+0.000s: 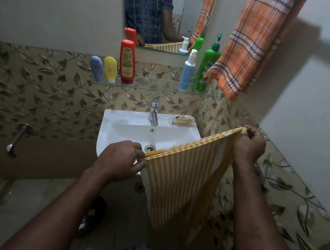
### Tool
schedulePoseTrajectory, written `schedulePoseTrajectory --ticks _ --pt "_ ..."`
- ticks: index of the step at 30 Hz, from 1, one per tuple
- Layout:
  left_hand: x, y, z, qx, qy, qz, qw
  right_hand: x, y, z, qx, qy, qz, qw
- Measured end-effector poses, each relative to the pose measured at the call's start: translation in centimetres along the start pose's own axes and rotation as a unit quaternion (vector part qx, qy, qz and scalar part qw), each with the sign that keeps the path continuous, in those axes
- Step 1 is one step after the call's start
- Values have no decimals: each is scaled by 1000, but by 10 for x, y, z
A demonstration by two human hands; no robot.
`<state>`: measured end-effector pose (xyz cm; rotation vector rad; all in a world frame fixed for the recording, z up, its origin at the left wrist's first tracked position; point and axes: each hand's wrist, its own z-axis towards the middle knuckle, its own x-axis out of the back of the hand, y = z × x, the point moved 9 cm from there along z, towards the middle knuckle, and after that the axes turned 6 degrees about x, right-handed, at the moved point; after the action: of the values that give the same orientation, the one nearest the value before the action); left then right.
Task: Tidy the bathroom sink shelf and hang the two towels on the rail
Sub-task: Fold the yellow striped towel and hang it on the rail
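Both hands, left hand (121, 159) and right hand (249, 144), pinch one yellow striped towel (181, 178) at lower centre. One orange checked towel (254, 44) hangs upper right. Five bottles (127, 61) stand on the glass shelf (153, 86).

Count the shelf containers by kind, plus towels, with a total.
Tubes: 2, grey-blue plastic tube, yellow plastic tube
Plain bottles: 1, red plastic bottle
Pump bottles: 2, blue pump bottle, green pump bottle
Towels: 2, orange checked towel, yellow striped towel
Total: 7

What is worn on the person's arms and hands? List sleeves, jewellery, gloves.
Both forearms are bare up to the frame edge: no sleeves, gloves or watch show. The left hand and right hand carry no visible rings. The mirror reflects a short-sleeved, dark blue checked shirt.
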<state>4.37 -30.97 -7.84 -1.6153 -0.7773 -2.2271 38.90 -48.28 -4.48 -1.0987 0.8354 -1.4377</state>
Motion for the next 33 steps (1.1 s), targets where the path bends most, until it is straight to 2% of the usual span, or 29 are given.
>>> schedulePoseTrajectory --ticks 2,7,15,20,26,30,33 --pt "6 -8 1 36 6 15 999 -3 2 -3 10 -9 -11 1000" --pt "6 -4 1 2 -1 -58 998 -4 8 -6 -9 -9 -18 1000" --pt "15 -20 -2 36 65 -68 995 2 9 -6 -10 -9 -27 1000" --pt "30 -30 -8 60 140 -187 970 4 13 -11 -13 -12 -16 1000" --pt "44 -34 -13 95 205 -256 940 4 11 -11 -14 -17 -1 1000" --pt "46 -36 -17 134 204 -321 915 1 7 -11 -5 -31 10 999" --pt "42 -43 -17 176 199 -313 912 -1 4 -14 3 -46 13 999"
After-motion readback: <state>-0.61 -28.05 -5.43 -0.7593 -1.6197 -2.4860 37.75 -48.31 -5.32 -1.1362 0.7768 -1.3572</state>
